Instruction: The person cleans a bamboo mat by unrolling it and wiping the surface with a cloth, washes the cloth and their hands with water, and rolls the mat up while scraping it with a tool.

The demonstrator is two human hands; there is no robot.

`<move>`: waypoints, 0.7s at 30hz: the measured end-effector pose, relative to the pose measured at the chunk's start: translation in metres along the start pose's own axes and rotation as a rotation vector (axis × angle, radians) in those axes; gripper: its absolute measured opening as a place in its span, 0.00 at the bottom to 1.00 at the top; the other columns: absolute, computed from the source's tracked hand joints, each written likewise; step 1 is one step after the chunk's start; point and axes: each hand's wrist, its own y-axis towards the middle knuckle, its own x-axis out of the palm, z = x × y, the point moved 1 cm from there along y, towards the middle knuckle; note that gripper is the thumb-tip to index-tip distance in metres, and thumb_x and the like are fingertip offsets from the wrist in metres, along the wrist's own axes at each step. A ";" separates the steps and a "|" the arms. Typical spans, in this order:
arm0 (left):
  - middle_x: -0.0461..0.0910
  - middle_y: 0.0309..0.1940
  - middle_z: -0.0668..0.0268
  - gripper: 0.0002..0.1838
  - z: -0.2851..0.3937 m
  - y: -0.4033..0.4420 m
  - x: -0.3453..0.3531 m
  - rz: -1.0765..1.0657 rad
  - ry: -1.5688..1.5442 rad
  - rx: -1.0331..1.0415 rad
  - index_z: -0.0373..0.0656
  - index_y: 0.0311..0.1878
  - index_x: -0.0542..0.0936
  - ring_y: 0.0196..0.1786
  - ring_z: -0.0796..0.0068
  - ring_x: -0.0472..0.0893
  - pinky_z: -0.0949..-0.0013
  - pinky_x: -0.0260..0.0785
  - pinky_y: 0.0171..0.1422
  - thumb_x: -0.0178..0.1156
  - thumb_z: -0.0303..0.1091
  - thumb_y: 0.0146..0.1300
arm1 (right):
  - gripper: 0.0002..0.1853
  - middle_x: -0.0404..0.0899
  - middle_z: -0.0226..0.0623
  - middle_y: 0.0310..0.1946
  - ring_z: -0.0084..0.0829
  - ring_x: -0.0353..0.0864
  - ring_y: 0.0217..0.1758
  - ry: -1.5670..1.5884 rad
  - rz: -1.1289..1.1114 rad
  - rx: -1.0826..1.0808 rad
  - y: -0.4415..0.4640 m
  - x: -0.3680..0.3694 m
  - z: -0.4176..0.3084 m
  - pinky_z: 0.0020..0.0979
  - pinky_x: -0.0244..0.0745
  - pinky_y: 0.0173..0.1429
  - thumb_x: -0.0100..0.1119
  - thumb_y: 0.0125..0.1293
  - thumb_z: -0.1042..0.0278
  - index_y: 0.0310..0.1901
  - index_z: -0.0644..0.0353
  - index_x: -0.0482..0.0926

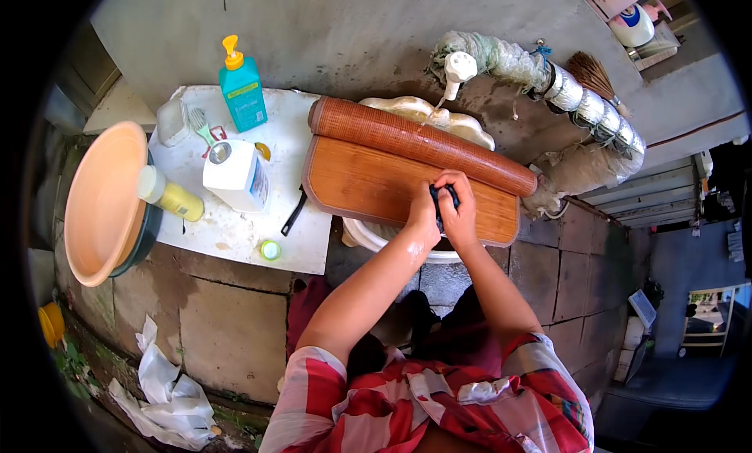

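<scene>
Both hands, left hand [424, 214] and right hand [460, 210], are closed together around a small dark object [446, 205], its exact kind hard to tell from here. It sits between them, over the near edge of a brown mat [376, 177]. The mat's rolled part [423, 144] lies just beyond the hands, a white basin [364, 238] below, and a white surface [227, 238] with a teal bottle [243, 93] to their left.

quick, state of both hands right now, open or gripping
left hand: closed on a small dark object
right hand: closed on the same object, just what it is can't be told
</scene>
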 end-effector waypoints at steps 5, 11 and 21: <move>0.77 0.40 0.62 0.19 -0.023 0.009 -0.022 -0.051 0.028 -0.075 0.44 0.44 0.74 0.45 0.68 0.80 0.64 0.77 0.49 0.35 0.44 0.72 | 0.07 0.76 0.47 0.46 0.44 0.76 0.52 -0.138 -0.295 -0.254 -0.022 -0.023 -0.010 0.40 0.67 0.61 0.53 0.57 0.77 0.38 0.64 0.72; 0.73 0.28 0.63 0.14 -0.058 0.030 -0.021 0.003 0.014 0.039 0.44 0.30 0.69 0.33 0.68 0.74 0.64 0.68 0.35 0.41 0.41 0.65 | 0.03 0.76 0.41 0.38 0.31 0.74 0.40 -0.070 -0.015 0.017 -0.035 -0.015 0.024 0.30 0.68 0.52 0.54 0.65 0.74 0.36 0.63 0.71; 0.79 0.43 0.41 0.25 -0.045 0.036 -0.037 0.327 0.818 0.215 0.32 0.41 0.77 0.50 0.41 0.78 0.50 0.68 0.56 0.41 0.48 0.70 | 0.11 0.73 0.31 0.28 0.23 0.68 0.33 0.086 0.163 0.343 -0.029 0.011 0.028 0.25 0.66 0.42 0.51 0.72 0.65 0.34 0.62 0.72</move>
